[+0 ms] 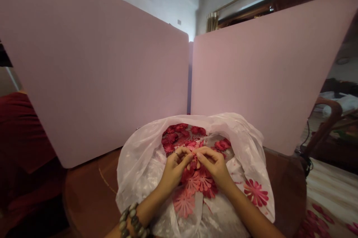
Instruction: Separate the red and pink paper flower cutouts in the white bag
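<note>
Fingertips nearly meeting, my left hand (176, 165) and my right hand (214, 167) both pinch a small pinkish-red flower piece (195, 156), mostly covered by the fingers. A ring and a beaded bracelet are on the left. Beneath the hands lie several flat, scalloped flower cutouts (191, 183) in pink and red. They rest on a white plastic bag (137, 163), whose mouth gapes open toward the back. Darker red flower cutouts (170, 137) show inside it. One pink-and-red flower cutout (256, 192) lies on the bag to the right of my right forearm.
The bag sits on a round brown wooden table (84, 193). Two tall pink panels (112, 66) (251, 78) stand behind it in a V. At far left is a person's red garment (16, 130). A wooden chair arm (332, 107) and red pieces on the floor (316, 223) are at right.
</note>
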Available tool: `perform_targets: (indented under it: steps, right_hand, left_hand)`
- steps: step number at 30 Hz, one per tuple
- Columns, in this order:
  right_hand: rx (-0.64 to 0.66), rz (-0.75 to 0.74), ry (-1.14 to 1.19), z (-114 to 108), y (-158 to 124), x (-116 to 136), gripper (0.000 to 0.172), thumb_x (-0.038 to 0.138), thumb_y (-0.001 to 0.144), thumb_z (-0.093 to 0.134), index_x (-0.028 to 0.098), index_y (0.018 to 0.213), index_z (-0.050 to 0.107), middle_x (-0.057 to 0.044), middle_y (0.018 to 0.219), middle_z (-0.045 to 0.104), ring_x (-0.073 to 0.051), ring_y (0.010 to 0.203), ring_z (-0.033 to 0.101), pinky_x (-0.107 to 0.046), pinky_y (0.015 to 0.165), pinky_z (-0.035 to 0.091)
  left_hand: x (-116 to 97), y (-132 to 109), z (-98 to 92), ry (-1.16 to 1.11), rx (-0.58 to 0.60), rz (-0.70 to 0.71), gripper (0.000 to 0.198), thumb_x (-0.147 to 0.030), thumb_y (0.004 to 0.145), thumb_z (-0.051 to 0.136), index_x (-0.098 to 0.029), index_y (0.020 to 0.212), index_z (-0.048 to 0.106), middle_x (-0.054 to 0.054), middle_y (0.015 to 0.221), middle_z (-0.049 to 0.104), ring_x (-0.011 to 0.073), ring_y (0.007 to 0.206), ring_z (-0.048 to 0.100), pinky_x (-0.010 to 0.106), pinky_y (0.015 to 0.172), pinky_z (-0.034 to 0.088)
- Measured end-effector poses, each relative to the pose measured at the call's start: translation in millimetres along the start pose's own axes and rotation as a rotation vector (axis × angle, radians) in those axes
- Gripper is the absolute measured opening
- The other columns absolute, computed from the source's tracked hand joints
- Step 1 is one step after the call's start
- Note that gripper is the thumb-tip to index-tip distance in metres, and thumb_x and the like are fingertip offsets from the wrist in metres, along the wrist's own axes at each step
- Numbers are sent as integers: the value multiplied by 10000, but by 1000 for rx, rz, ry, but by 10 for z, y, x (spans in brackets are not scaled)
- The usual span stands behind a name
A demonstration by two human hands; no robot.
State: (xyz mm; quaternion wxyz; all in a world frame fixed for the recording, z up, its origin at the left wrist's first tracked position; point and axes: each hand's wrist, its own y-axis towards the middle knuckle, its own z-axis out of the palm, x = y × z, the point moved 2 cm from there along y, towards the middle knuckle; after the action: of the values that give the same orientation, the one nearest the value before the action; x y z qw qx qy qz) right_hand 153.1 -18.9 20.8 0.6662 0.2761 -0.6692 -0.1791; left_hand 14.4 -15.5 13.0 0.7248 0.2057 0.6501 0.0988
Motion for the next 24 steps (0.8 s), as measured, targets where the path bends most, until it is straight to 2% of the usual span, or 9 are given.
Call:
perform_targets:
  steps: [5, 9, 13, 18, 20, 24]
  right_hand:
    - [2, 8, 16, 3, -7, -6, 245, 393, 816, 591, 192, 694, 660, -5, 587, 594, -160, 619, 582, -272, 605, 494]
    - [-7, -50, -26, 0, -14, -51, 206, 366, 815, 597, 185, 775, 687, -40, 738, 658, -149, 601, 592, -267, 562, 502]
    - [-15, -189, -207, 13, -32, -53, 139, 248, 841, 565, 194, 810, 690, -61, 783, 690, -186, 743, 638, -313, 693, 521]
    - [-7, -349, -317, 53, -62, -17, 184, 170, 844, 533, 196, 893, 708, -97, 882, 711, -208, 842, 666, -334, 767, 532]
    - [-14, -327, -307, 56, -57, -18, 178, 174, 840, 539, 198, 875, 713, -93, 869, 717, -210, 836, 670, -336, 770, 535]
    - [-35, -139, -223, 33, -23, -52, 112, 217, 800, 607, 195, 771, 714, -68, 784, 731, -209, 766, 675, -333, 742, 537]
  left_hand:
    - [-8, -4, 9, 21, -3, -23, 288, -437, 746, 652, -166, 696, 567, -35, 598, 508, 95, 513, 447, 222, 519, 379]
    - [0, -6, 15, 13, -34, -33, 291, -441, 719, 671, -166, 716, 575, -13, 656, 546, 114, 572, 490, 229, 549, 408]
    - [17, -7, 8, 32, -60, -21, 257, -406, 711, 676, -167, 712, 583, -4, 672, 565, 132, 623, 516, 241, 591, 426]
    - [50, 4, -18, 52, -83, -17, 237, -383, 699, 669, -168, 680, 570, -10, 650, 548, 126, 595, 495, 241, 579, 405]
    - [60, 7, -27, 75, -78, -6, 224, -367, 704, 659, -170, 668, 559, -11, 638, 539, 127, 592, 486, 242, 580, 396]
    - [63, 1, -32, 129, -58, 29, 185, -321, 731, 622, -172, 661, 538, -10, 638, 525, 131, 609, 475, 241, 587, 378]
